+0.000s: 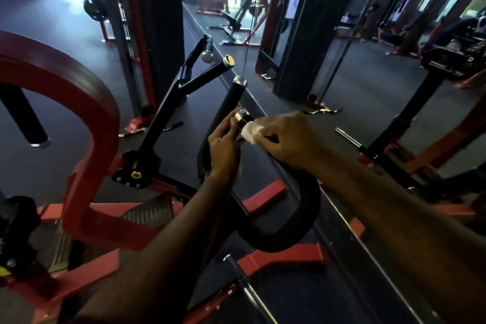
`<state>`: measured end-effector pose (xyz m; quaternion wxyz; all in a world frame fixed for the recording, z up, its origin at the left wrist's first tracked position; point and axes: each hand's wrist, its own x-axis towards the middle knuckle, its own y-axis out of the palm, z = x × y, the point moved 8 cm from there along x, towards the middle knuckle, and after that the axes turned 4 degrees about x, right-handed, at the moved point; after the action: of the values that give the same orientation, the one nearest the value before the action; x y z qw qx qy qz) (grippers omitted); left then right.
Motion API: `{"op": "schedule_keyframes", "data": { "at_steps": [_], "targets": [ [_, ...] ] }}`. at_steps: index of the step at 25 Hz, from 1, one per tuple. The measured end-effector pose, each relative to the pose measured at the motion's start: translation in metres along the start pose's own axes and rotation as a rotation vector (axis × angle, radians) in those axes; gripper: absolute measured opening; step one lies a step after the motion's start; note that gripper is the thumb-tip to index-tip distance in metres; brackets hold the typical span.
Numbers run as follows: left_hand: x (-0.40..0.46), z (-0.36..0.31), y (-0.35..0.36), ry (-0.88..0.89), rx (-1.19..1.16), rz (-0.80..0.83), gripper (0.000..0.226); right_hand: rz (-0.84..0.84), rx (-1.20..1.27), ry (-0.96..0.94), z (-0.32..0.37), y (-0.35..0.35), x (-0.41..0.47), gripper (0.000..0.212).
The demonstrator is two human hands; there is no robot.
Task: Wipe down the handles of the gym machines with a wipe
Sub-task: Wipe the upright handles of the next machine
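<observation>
A: Status, nearest first?
B: Both forearms reach in from the bottom edge. Left hand [223,143] curls its fingers [228,123] round the black padded machine handle [246,123] just below its chrome end cap [242,114].
A: Right?
B: Right hand [286,139] pinches a white crumpled wipe [251,132] against the same handle, directly right of the left fingers and touching the grip under the cap. Fingers closed on the wipe, knuckles up.
A: Where does the handle run?
B: Below the hands it joins a black curved padded bar [294,221] that loops under the right forearm.
A: Around that?
B: Just beyond the fingers, a second black grip with a chrome tip [236,92] angles up. Farther, up-left of them, a black Y-shaped lever with two chrome-capped ends [200,79]. Far left of the hands, a red curved steel frame [86,102] on red floor rails [265,192].
A: Background?
B: Dark rubber floor [355,92], a black upright column [299,34] beyond and right of the fingers, more red machines at the back. Standing people there, blurred.
</observation>
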<state>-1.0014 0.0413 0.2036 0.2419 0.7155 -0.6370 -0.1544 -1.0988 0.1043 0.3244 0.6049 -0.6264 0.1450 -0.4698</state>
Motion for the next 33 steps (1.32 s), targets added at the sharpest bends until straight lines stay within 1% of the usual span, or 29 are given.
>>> {"op": "schedule_keyframes", "data": {
  "at_steps": [2, 4, 6, 7, 9, 10, 12, 13, 15, 16, 18, 20, 23, 24, 26, 28, 30, 33],
  "targets": [
    [0.004, 0.007, -0.001, -0.008, -0.056, -0.018, 0.028, -0.017, -0.019, -0.06, 0.006, -0.002, -0.008, 0.016],
    [0.006, 0.009, 0.004, -0.037, -0.129, -0.003, 0.028, 0.053, -0.031, -0.059, 0.005, 0.005, 0.01, 0.017],
    [0.008, 0.011, 0.011, -0.045, -0.205, 0.039, 0.026, 0.146, -0.114, 0.015, -0.002, 0.016, 0.039, 0.022],
    [0.007, 0.01, 0.012, -0.047, -0.238, 0.046, 0.025, 0.167, -0.147, 0.066, -0.006, 0.018, 0.047, 0.024],
    [0.007, 0.01, 0.013, -0.049, -0.289, 0.053, 0.033, 0.214, -0.199, 0.118, -0.012, 0.015, 0.038, 0.024],
    [0.009, 0.012, 0.013, -0.051, -0.3, 0.066, 0.036, 0.215, -0.214, 0.089, -0.011, 0.008, 0.022, 0.022],
    [0.011, 0.014, 0.008, -0.068, -0.316, 0.071, 0.033, 0.198, -0.203, -0.018, 0.001, -0.012, -0.025, 0.016],
    [0.012, 0.015, 0.005, -0.075, -0.325, 0.068, 0.032, 0.217, -0.177, -0.025, 0.003, -0.017, -0.039, 0.014],
    [0.012, 0.014, 0.007, -0.067, -0.324, 0.074, 0.032, 0.231, -0.143, -0.032, 0.002, -0.016, -0.028, 0.013],
    [0.012, 0.013, 0.009, -0.056, -0.32, 0.081, 0.029, 0.23, -0.14, -0.023, 0.0, -0.008, -0.01, 0.016],
    [0.013, 0.014, 0.013, -0.053, -0.322, 0.086, 0.022, 0.222, -0.09, 0.074, -0.006, 0.007, 0.031, 0.024],
    [0.012, 0.013, 0.014, -0.061, -0.343, 0.092, 0.02, 0.223, -0.041, 0.135, -0.013, 0.014, 0.043, 0.024],
    [0.011, 0.018, 0.008, -0.078, -0.35, 0.043, 0.024, 0.201, 0.011, 0.047, -0.01, -0.008, -0.006, 0.018],
    [0.009, 0.017, 0.006, -0.073, -0.346, 0.016, 0.024, 0.201, 0.044, 0.044, -0.007, -0.016, -0.027, 0.015],
    [0.005, 0.013, 0.006, -0.053, -0.317, -0.007, 0.025, 0.134, 0.096, 0.036, -0.01, -0.025, -0.039, 0.014],
    [0.002, 0.008, 0.009, -0.039, -0.285, -0.009, 0.028, 0.082, 0.074, 0.009, -0.018, -0.019, -0.014, 0.019],
    [-0.001, 0.006, 0.011, -0.036, -0.251, -0.016, 0.029, 0.101, 0.109, -0.018, -0.02, -0.005, 0.022, 0.017],
    [-0.002, 0.004, 0.011, -0.036, -0.235, -0.008, 0.026, 0.008, 0.159, 0.006, -0.024, 0.0, 0.037, 0.012]
  ]
}}
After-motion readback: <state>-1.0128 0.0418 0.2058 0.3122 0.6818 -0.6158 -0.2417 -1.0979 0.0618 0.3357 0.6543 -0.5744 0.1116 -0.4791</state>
